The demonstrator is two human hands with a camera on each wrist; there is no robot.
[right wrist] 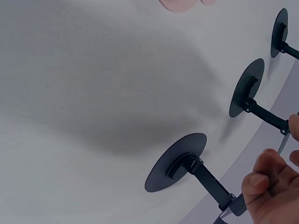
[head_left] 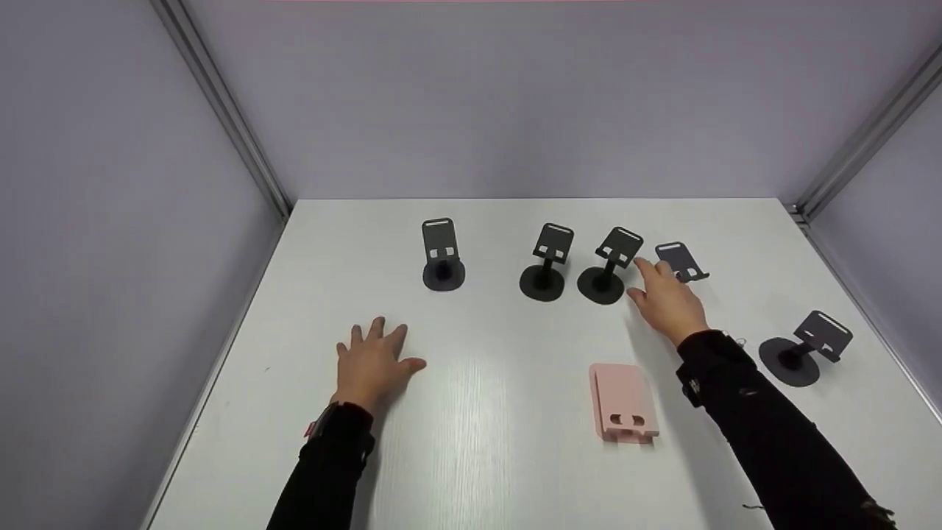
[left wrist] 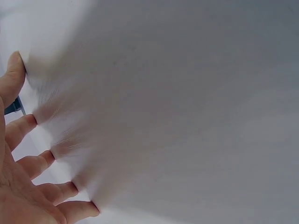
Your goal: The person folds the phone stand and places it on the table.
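Note:
My left hand (head_left: 374, 359) lies flat on the white table (head_left: 486, 412), fingers spread and holding nothing; in the left wrist view its fingertips (left wrist: 46, 156) touch the bare tabletop. My right hand (head_left: 666, 298) reaches forward with its fingers extended, between two black phone stands: one upright on a round base (head_left: 609, 269) just to its left, one lower stand (head_left: 681, 261) partly hidden behind the fingers. In the right wrist view the fingertips (right wrist: 266, 179) hover close to the head of the nearest stand (right wrist: 176, 161), with nothing gripped.
More black stands rise at the back left (head_left: 442, 258), back middle (head_left: 546, 265) and right (head_left: 802, 346). A pink folded stand (head_left: 622, 403) lies flat near my right forearm. Grey walls enclose the table on three sides.

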